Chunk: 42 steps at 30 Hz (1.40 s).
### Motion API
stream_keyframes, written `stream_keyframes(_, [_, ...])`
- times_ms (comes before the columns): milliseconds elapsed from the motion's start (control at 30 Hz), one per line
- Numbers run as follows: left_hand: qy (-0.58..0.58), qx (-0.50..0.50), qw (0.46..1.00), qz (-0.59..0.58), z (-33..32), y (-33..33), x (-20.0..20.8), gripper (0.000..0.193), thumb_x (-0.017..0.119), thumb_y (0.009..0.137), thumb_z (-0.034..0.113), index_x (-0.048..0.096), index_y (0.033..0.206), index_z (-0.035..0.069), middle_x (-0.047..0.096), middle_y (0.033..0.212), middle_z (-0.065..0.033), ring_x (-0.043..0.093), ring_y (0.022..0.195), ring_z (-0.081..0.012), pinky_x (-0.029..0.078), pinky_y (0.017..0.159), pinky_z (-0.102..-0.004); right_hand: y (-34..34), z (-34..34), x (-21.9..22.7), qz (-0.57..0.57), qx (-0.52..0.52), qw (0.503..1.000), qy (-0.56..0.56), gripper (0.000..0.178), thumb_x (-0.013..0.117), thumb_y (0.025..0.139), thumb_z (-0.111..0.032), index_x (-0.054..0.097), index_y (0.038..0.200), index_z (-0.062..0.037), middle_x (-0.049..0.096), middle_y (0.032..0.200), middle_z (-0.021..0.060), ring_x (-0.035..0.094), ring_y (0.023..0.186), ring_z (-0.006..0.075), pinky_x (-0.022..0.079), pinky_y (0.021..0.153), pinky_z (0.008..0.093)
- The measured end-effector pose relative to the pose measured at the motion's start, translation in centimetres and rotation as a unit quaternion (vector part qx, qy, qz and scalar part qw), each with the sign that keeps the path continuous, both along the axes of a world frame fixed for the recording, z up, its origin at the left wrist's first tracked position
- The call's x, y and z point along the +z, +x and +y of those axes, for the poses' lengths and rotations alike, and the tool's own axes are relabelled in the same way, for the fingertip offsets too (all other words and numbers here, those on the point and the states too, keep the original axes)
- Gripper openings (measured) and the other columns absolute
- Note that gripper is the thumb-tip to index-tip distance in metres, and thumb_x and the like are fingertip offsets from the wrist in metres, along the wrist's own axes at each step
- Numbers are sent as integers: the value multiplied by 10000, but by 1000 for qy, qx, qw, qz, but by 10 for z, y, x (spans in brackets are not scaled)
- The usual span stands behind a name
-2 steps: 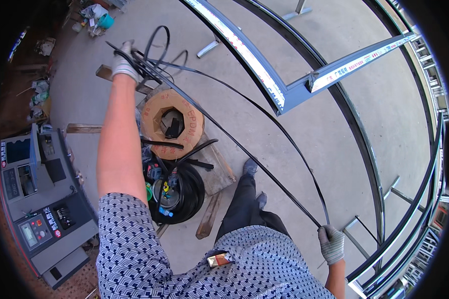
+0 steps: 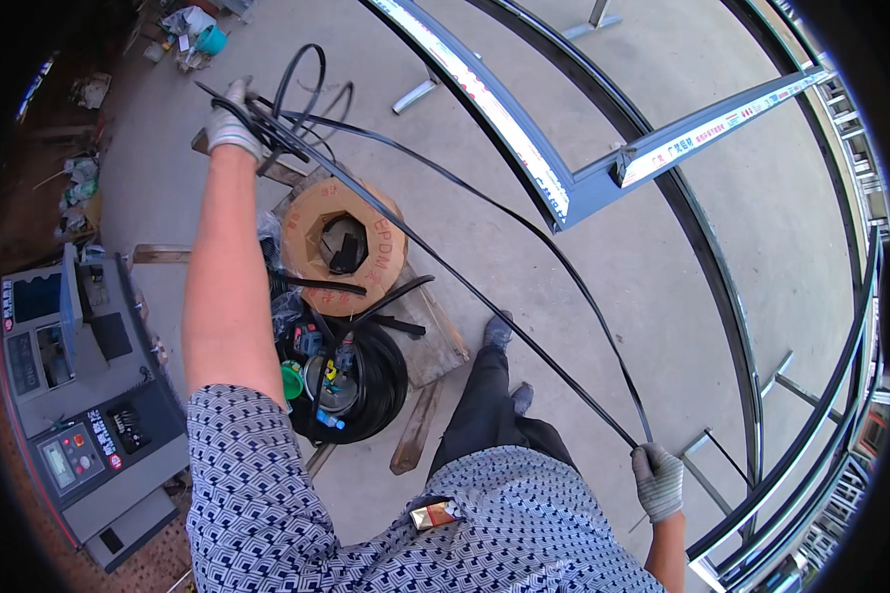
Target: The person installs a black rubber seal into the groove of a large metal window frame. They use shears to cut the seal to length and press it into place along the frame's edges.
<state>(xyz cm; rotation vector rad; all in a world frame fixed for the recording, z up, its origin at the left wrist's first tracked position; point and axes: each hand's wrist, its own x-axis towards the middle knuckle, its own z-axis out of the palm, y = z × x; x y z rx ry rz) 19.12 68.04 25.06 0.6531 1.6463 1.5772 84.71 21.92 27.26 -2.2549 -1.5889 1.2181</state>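
Observation:
My left hand (image 2: 231, 121), in a pale knitted glove, is closed around several loops of a black rubber sealing strip (image 2: 443, 259) at the upper left. Two lengths of that strip run diagonally down to my right hand (image 2: 657, 482), gloved too and closed on them at the lower right. The straighter length is drawn taut between the hands; the other bows outward to the right. Loose coils arch above my left hand. Below the strip, a cardboard reel (image 2: 386, 222) lies beside a coil of black strip (image 2: 391, 381).
Inside the coil are a metal bowl (image 2: 338, 393) and small tools. Wooden boards (image 2: 420, 425) lie beneath. A grey metal frame (image 2: 603, 185) spans the upper right, with long black bars beyond. A grey machine with a control panel (image 2: 69, 465) stands at the left.
My left hand has moved slightly to the left with the loops, pulling the strip along. My right hand stays almost where it was.

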Motion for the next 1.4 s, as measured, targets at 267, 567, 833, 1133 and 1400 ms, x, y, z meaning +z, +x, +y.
stream_keyframes(267, [102, 34, 994, 20, -21, -128, 108, 248, 594, 1000, 286, 679, 1077, 67, 645, 765, 0, 536, 539, -159, 464, 507, -319, 12, 28, -33, -21, -1, 1000, 1, 220, 612, 986, -197, 679, 954, 10, 615, 678, 110, 543, 617, 145, 482, 602, 331])
stream_keyframes(567, [153, 117, 981, 0, -129, -172, 222, 256, 521, 1027, 291, 664, 947, 94, 575, 662, 34, 492, 571, -152, 457, 570, -317, 1, 57, -22, 34, -5, 999, 21, 207, 618, 998, -189, 661, 924, 0, 555, 703, -10, 459, 667, 70, 426, 595, 261])
stream_keyframes(833, [173, 272, 942, 97, -267, -99, 280, 231, 510, 1009, 241, 670, 979, 77, 508, 706, 25, 466, 567, -120, 466, 559, -255, 18, 45, -12, 53, 29, 992, 113, 192, 624, 995, -174, 663, 927, 2, 568, 688, 7, 476, 650, 74, 432, 583, 261])
stream_keyframes(1133, [253, 280, 910, 171, -387, 1, 312, 225, 612, 967, 220, 660, 1075, 27, 408, 665, 57, 411, 577, -81, 426, 523, -211, 75, 23, -22, 69, 10, 982, 175, 212, 621, 1002, -186, 656, 923, 8, 556, 670, 4, 461, 634, 70, 418, 567, 257])
stream_keyframes(1400, [356, 263, 839, 317, -458, 85, 406, 221, 607, 958, 130, 655, 1035, -71, 516, 724, -18, 506, 666, -116, 503, 678, -222, 119, 7, -24, 105, -31, 966, 234, 192, 622, 1007, -178, 659, 925, -8, 550, 736, -33, 457, 693, 47, 413, 618, 227])
